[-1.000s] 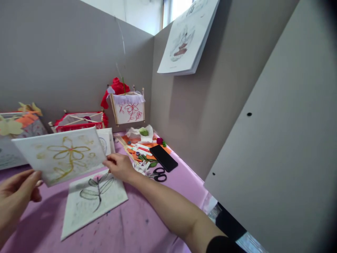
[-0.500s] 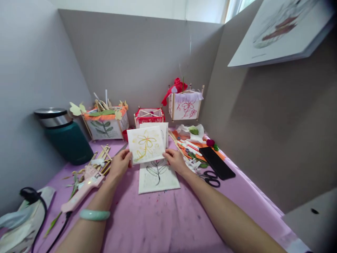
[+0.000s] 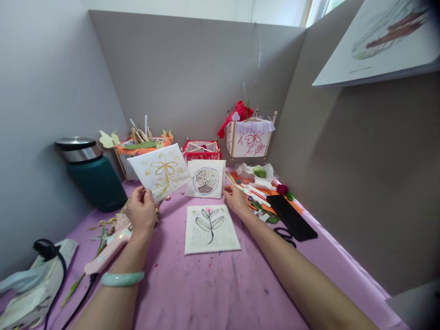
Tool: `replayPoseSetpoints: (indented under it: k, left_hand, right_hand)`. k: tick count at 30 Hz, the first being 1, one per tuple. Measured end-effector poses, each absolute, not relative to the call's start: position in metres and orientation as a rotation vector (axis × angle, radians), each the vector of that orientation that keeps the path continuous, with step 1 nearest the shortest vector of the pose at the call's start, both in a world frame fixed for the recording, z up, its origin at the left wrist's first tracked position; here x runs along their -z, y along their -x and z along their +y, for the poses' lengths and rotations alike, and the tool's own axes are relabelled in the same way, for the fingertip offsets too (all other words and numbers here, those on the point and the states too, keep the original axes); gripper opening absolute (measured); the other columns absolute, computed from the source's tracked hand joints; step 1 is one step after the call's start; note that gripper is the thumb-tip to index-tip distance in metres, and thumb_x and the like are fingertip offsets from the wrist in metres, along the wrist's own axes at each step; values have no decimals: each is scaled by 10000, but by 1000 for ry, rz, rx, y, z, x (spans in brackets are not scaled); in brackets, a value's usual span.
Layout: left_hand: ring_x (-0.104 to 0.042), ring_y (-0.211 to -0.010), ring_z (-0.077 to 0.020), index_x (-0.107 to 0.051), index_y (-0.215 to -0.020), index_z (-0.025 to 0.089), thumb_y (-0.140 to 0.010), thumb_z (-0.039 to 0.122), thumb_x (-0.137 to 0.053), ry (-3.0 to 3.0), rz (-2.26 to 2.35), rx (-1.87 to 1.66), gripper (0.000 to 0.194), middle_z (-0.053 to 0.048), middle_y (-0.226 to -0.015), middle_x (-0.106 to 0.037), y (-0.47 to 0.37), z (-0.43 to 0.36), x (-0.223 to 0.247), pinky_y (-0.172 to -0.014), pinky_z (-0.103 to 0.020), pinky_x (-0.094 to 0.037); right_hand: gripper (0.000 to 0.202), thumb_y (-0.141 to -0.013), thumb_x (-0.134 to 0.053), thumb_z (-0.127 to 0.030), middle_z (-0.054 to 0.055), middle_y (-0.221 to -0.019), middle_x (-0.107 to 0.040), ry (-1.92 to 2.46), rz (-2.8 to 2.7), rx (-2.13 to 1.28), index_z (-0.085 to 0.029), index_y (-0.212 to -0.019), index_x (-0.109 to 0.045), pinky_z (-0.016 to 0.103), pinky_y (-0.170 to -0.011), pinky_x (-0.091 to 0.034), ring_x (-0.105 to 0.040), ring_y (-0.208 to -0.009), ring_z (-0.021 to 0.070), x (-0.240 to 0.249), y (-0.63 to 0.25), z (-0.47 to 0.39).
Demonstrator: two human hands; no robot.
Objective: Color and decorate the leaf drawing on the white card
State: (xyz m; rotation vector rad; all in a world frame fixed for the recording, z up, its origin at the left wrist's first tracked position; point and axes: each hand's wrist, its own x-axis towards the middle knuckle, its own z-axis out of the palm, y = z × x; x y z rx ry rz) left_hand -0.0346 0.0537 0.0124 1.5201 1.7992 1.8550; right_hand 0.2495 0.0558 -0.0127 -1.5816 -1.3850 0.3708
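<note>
My left hand pinches the lower left edge of a white panel with a yellow flower drawing, held up and tilted. My right hand has its fingers closed at the right edge of a white panel with a round dark drawing, which stands upright at the back; another panel edge shows behind it. Between my forearms a white panel with a leafy plant drawing lies flat on the purple table cover.
Left are a teal bottle, a pink glue gun and a power strip. Behind stand an orange-trimmed box, a red-fringed frame and a hanging flower box. Right lie markers, a phone and scissors.
My left hand has drawn the yellow-flower panel left and tilted it. My right hand has let go of it and is now at the round-drawing panel, which is uncovered.
</note>
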Motion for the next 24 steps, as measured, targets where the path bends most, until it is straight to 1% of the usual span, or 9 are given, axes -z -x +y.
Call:
replayPoseSetpoints:
  k: [2,3,6,8,10,14,18,21,24]
  left_hand:
    - [-575,-581,-140,-589,-1036,162,-796,331,-464,-1521,1846,-1903,319,-29,-770,-645,36,54,-13,-591,-258,-454]
    - [-588,-619,-150,-592,-1031,165,-795,326,-468,-1530,1866,-1918,311,-33,-788,-649,36,54,-13,-618,-265,-457]
    - [-609,-697,-169,-596,-1033,174,-800,319,-470,-1581,1894,-1926,303,-41,-822,-657,36,53,-12,-667,-279,-459]
    - [-613,-721,-175,-596,-1037,180,-803,319,-471,-1609,1905,-1921,300,-42,-841,-660,35,53,-12,-682,-284,-459]
    - [-615,-737,-178,-598,-1033,185,-806,321,-470,-1623,1925,-1914,294,-43,-856,-663,35,53,-11,-695,-290,-458]
    - [-626,-781,-192,-600,-1034,178,-819,335,-463,-1638,1985,-1924,299,-56,-880,-674,36,54,-10,-722,-300,-457]
    - [-629,-827,-204,-603,-1039,169,-827,339,-455,-1675,2015,-1915,310,-74,-907,-679,37,54,-8,-739,-301,-453]
    - [-627,-832,-202,-601,-1051,183,-832,345,-438,-1733,1994,-1823,318,-72,-921,-681,32,51,-9,-722,-290,-449]
    - [-629,-783,-201,-609,-1034,188,-829,336,-430,-1797,1992,-1704,310,-67,-879,-685,23,50,-11,-689,-283,-444]
  right_hand:
    - [150,-721,-560,-207,41,-820,-680,1606,-1353,-361,-183,-839,-649,300,-766,-454,-619,-767,180,15,-248,66]
    - [167,-721,-557,-214,45,-819,-680,1612,-1336,-366,-179,-858,-645,301,-755,-459,-621,-756,180,16,-247,72]
    - [191,-730,-532,-237,38,-730,-669,1608,-1301,-426,-168,-876,-634,282,-645,-478,-613,-616,163,22,-242,84]
    - [175,-734,-511,-243,21,-654,-647,1578,-1296,-479,-168,-840,-628,264,-557,-471,-581,-505,144,25,-238,88]
    - [156,-736,-494,-246,9,-615,-624,1529,-1298,-513,-171,-801,-614,253,-503,-456,-554,-452,134,24,-236,87]
    - [146,-745,-492,-298,-22,-570,-570,1416,-1291,-537,-186,-802,-566,236,-453,-439,-533,-445,129,13,-247,73]
    - [176,-764,-493,-363,-47,-551,-516,1329,-1263,-540,-196,-811,-520,228,-439,-427,-496,-434,114,2,-272,50]
    - [197,-767,-499,-393,-56,-528,-487,1292,-1229,-543,-198,-794,-500,223,-433,-417,-486,-442,115,4,-288,38]
    - [228,-764,-504,-418,-59,-516,-480,1266,-1187,-549,-193,-803,-497,227,-434,-422,-476,-437,114,8,-297,35]
